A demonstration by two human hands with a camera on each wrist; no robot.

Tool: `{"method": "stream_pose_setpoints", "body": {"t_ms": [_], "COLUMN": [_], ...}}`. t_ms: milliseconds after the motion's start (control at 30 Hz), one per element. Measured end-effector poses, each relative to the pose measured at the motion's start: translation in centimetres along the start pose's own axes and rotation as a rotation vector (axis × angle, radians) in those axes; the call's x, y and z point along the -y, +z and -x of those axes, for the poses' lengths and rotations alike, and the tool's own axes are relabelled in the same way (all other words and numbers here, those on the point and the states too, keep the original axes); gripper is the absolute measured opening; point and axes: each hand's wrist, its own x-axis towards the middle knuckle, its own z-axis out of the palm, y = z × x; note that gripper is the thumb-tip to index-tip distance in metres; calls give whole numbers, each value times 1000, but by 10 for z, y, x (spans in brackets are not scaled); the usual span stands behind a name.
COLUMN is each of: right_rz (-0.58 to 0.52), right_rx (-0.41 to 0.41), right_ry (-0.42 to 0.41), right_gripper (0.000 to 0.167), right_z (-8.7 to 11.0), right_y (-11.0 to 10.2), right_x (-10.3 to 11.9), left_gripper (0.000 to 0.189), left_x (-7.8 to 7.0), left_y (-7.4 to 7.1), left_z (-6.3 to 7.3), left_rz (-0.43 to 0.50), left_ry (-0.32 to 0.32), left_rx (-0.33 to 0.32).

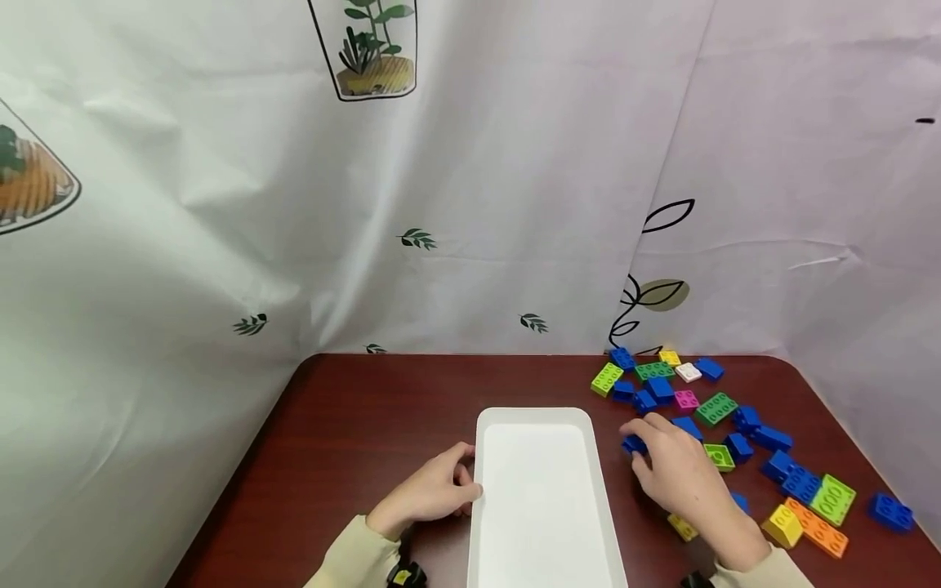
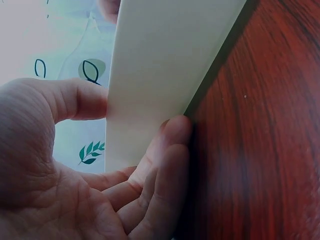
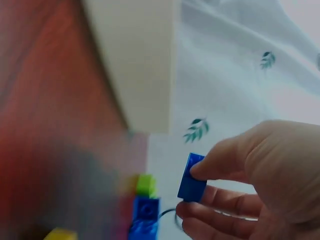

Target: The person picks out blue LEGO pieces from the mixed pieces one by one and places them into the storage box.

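Note:
A white rectangular tray point(image 1: 540, 498) lies on the brown table. At its left side my left hand point(image 1: 437, 486) holds the tray, the thumb at the rim and the fingers curled against the lower side wall point(image 2: 155, 85). To the right of the tray, my right hand point(image 1: 676, 465) pinches a blue toy building block point(image 3: 192, 179) between thumb and fingers. That block appears raised off the table in the right wrist view, beyond the tray's right wall. Part of it is hidden by the fingers in the head view.
Several loose blocks cover the table's right side: a lime block point(image 1: 607, 380), a green one point(image 1: 716, 409), a pink one point(image 1: 687, 401), an orange one point(image 1: 818, 529) and a yellow one point(image 1: 782, 526). Bare brown tabletop point(image 1: 382, 416) lies left of the tray. A patterned cloth point(image 1: 470, 204) hangs behind.

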Motion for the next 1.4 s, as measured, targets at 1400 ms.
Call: {"method": "stream_pose_setpoints", "body": {"t_ms": [1400], "right_rz": [-175], "right_rx": [402], "right_ry": [-304], "right_gripper": [48], "right_z": [-7], "right_y": [25], "right_x": [65], "left_gripper": [50], "left_x": [7], "left_y": [-3], "left_z": [-2], "left_rz": [124], "left_ry": [17], "left_rx": [96]}}
